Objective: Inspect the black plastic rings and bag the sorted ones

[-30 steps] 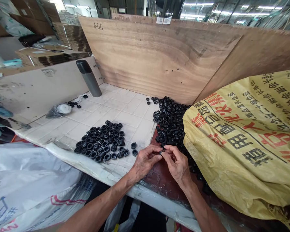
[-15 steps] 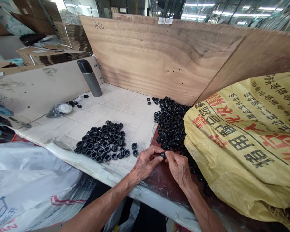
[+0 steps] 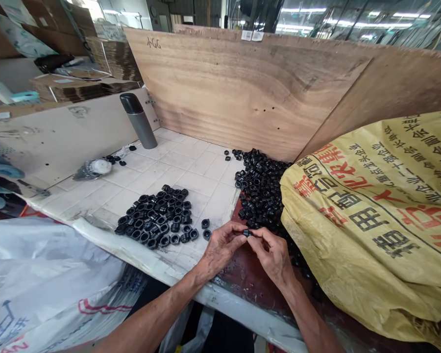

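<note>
Between my two hands is a small black plastic cap, pinched by the fingertips of both. My left hand grips it from the left with thumb and fingers, and my right hand holds it from the right. Both are just above the dark red part of the table. Beyond them lies a large heap of black caps, spilling beside a yellow sack. To the left, a smaller group of ring-shaped black caps is spread on the white tiled surface. Two caps lie apart, close to my left hand.
A printed yellow sack bulges over the table's right side. Wooden boards wall off the back. A grey flask stands at the back left, near a small plastic bag. White sacks crowd the front left.
My right fingers have shifted their grip on the cap, opening out slightly and turning it. My left hand stays nearly where it was. The view has moved slightly.
</note>
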Demonstrator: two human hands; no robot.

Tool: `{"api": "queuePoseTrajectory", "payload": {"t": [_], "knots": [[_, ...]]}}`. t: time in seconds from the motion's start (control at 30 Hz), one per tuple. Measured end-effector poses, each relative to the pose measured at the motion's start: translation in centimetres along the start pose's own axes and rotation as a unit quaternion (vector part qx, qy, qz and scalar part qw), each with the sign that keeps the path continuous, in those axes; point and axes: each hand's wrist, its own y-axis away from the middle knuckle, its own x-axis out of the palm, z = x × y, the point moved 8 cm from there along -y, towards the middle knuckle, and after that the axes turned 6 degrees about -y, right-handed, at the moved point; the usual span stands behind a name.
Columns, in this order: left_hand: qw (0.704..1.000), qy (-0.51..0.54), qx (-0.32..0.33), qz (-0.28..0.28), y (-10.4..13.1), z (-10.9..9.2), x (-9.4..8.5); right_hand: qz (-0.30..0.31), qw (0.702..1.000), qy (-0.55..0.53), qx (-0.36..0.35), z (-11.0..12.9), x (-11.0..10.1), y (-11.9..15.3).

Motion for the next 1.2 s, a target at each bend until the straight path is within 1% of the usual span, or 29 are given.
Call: {"api": "queuePoseTrajectory", "payload": {"t": [0.07,0.2,0.37,0.47,0.53,0.67,0.8,0.93,1.0,1.1,1.13,1.2], "knots": [[1.000,0.002,-0.004,-0.004,0.0,0.0,-0.1,-0.013,0.999,0.028,-0.008,0.2,0.0,0.0],[1.000,0.008,-0.008,-0.006,0.0,-0.1,-0.1,-0.003,1.000,0.019,-0.008,0.5,0.1,0.1],[1.000,0.011,-0.014,-0.008,0.0,-0.5,-0.1,-0.014,0.999,0.021,-0.018,1.1,-0.2,0.1],[1.000,0.016,-0.019,-0.012,0.0,-0.6,-0.2,-0.005,0.999,0.021,-0.027,1.0,0.0,0.1],[0.999,0.020,-0.026,-0.010,0.0,-0.5,-0.2,-0.010,0.999,0.025,-0.019,0.6,0.0,0.0],[0.998,0.038,-0.048,0.005,0.1,-0.2,0.0,-0.013,1.000,-0.004,-0.011,0.2,0.0,0.1],[0.997,0.052,-0.060,0.009,0.3,-0.5,0.2,-0.016,1.000,-0.011,0.003,-0.1,-0.1,0.2],[0.995,0.072,-0.069,0.015,0.3,-0.5,0.4,-0.001,1.000,-0.018,-0.019,0.4,0.1,0.3],[0.997,0.056,-0.059,0.015,0.3,-0.5,0.4,0.005,1.000,-0.001,-0.012,0.3,0.3,0.3],[0.999,0.021,-0.029,-0.001,0.4,-0.6,0.0,0.013,1.000,-0.005,0.026,-0.2,0.6,0.3],[0.999,0.020,-0.029,-0.003,0.4,-0.5,0.0,0.013,0.999,-0.015,0.028,-0.2,0.6,0.3],[0.998,0.041,-0.050,0.007,0.5,-0.3,0.1,0.009,0.999,-0.032,0.008,0.2,0.6,0.4]]}}
